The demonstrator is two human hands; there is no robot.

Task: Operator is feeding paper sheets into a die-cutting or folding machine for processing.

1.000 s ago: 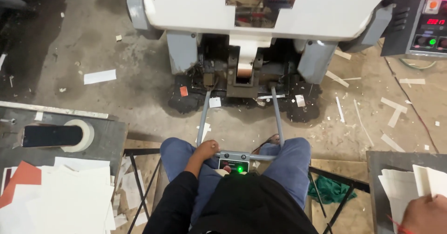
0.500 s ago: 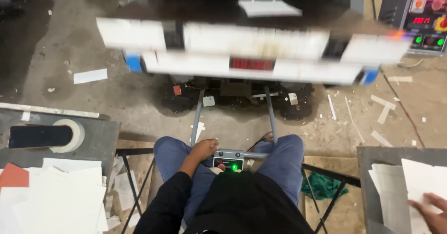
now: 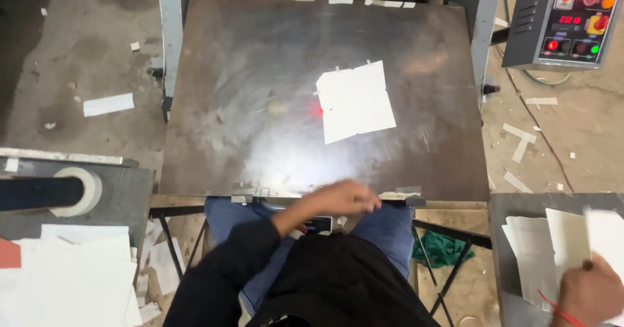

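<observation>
Comparing with before: the machine's steel plate (image 3: 260,106) now lies flat and fills the view, carrying a white die-cut sheet (image 3: 355,101).
Sheet axis: long side roughly left-right, slightly tilted.
Left hand (image 3: 341,199): moved to the plate's near edge, fingers loosely curled, holding nothing.
Right hand (image 3: 588,288): gripping a white sheet (image 3: 572,242) atop the stack (image 3: 530,249).

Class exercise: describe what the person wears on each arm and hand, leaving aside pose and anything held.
The left hand is bare, with a long black sleeve ending at the wrist. The right hand is also bare; a thin red thread circles its wrist, and no sleeve shows there.
</observation>
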